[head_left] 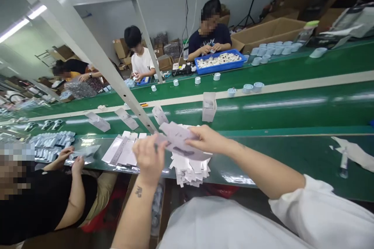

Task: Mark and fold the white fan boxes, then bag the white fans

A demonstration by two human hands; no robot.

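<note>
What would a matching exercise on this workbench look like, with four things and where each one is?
Things:
1. flat card blank
2. stack of blanks
3. upright box
4. blue tray

Places:
A. standing alone on the green belt
B. across the belt, in front of a seated person
C. held between the left hand and the right hand
D. lying just below both hands, nearest the camera

Pairs: 1-C, 2-D, 3-A, 4-B
</note>
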